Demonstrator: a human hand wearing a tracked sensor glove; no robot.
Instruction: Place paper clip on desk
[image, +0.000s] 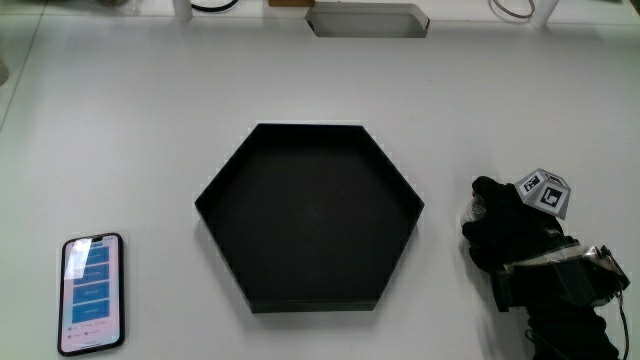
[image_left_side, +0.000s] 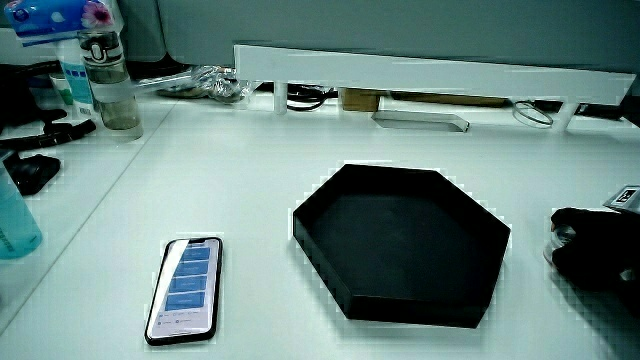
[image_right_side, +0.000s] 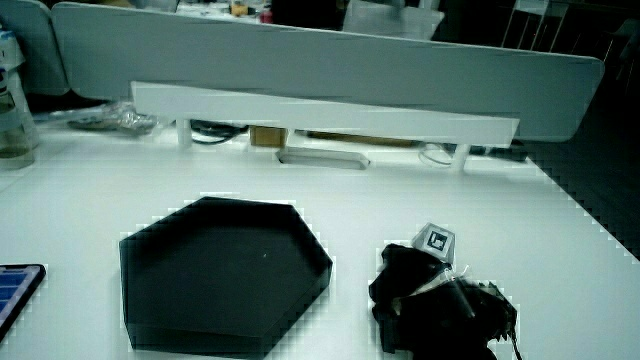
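The gloved hand (image: 505, 232) rests low on the white table (image: 120, 150), beside the black hexagonal tray (image: 400, 195) and about level with its middle. Its patterned cube (image: 545, 190) faces up. The fingers are curled toward the tray, and a small pale glint at their tips looks like the paper clip (image: 468, 213). The same pale bit shows at the fingertips in a side view (image_left_side: 557, 236). Most of the clip is hidden by the glove. The hand (image_right_side: 415, 285) also shows in both side views. Nothing lies inside the tray.
A phone (image: 92, 293) with a lit screen lies near the table's edge closest to the person, apart from the tray. A low white partition (image_left_side: 420, 72) runs along the table, with a grey flat box (image: 366, 19) and cables near it. Bottles (image_left_side: 108, 85) stand at a corner.
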